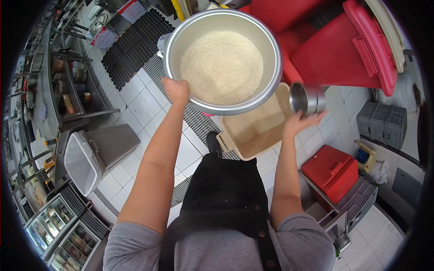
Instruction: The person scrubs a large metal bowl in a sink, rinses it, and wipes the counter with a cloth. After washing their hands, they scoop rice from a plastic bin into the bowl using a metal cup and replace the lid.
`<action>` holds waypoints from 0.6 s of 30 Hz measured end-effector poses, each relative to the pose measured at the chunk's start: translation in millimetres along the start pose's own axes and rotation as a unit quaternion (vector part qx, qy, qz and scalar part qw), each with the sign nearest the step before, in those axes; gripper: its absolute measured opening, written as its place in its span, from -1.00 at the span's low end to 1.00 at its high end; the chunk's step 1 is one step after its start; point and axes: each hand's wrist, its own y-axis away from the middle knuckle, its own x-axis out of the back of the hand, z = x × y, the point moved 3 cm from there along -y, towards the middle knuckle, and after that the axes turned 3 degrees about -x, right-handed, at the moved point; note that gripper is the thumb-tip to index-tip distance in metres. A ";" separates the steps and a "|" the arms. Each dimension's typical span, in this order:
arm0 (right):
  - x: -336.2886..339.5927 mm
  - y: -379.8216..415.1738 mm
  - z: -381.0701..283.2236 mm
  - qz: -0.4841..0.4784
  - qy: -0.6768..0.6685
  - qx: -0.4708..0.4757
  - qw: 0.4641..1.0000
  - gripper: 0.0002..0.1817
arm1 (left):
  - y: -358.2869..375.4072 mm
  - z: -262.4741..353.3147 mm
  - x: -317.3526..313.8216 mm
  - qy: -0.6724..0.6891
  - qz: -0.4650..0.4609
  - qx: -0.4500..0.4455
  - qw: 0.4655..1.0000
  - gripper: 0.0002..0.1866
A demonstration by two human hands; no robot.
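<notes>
Uncooked white rice [221,63] fills the bottom of a large round metal pot [178,40] with a wide silvery rim. My left hand [177,91] is closed on the pot's near-left rim. To the right of the pot, my right hand [304,123] holds a shiny metal cup [306,99], tilted on its side with its mouth facing left; motion blurs its outer end. I cannot see inside the cup. Below the pot and partly covered by it stands a beige plastic tub [246,151], with its right wall beside the cup.
Big red lidded bins [334,54] stand at the upper right. A grey waste bin [113,140] with a clear liner is on the left, near shelving [68,90]. A red box [330,171] and grey crates [382,124] line the right. A black perforated mat [135,47] lies on the tiled floor.
</notes>
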 end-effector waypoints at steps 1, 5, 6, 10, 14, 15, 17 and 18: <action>12.9 20.0 29.3 -0.018 0.021 -0.055 0.998 -0.01 | -0.4 0.3 1.0 0.005 0.000 -0.003 1.000 -0.47; 32.3 92.8 163.2 -0.145 0.020 -0.316 0.937 0.01 | -0.3 -0.3 1.8 -0.012 -0.003 0.008 1.000 -0.48; 25.9 107.6 197.1 -0.203 0.050 -0.329 0.921 -0.12 | 0.4 0.7 3.1 -0.009 -0.002 0.005 1.000 -0.49; 7.7 85.0 168.8 -0.336 0.069 -0.140 0.929 -0.65 | 2.9 3.4 3.3 0.006 0.003 -0.013 1.000 -0.50; 6.8 39.2 107.8 -0.403 0.029 -0.104 0.909 -0.93 | 0.7 -2.1 -2.3 -0.018 0.017 0.014 1.000 -0.47; 6.0 34.2 96.8 -0.421 0.028 -0.098 0.901 -0.95 | -1.3 -5.3 -4.9 -0.017 0.014 0.006 1.000 -0.46; 9.0 29.4 64.2 -0.451 0.071 -0.122 0.881 -0.93 | -3.9 -10.6 -8.2 -0.023 0.013 -0.008 1.000 -0.43; 8.2 31.8 59.0 -0.472 0.068 -0.057 0.877 -0.94 | -4.1 -10.8 -8.6 -0.031 0.017 -0.015 0.999 -0.42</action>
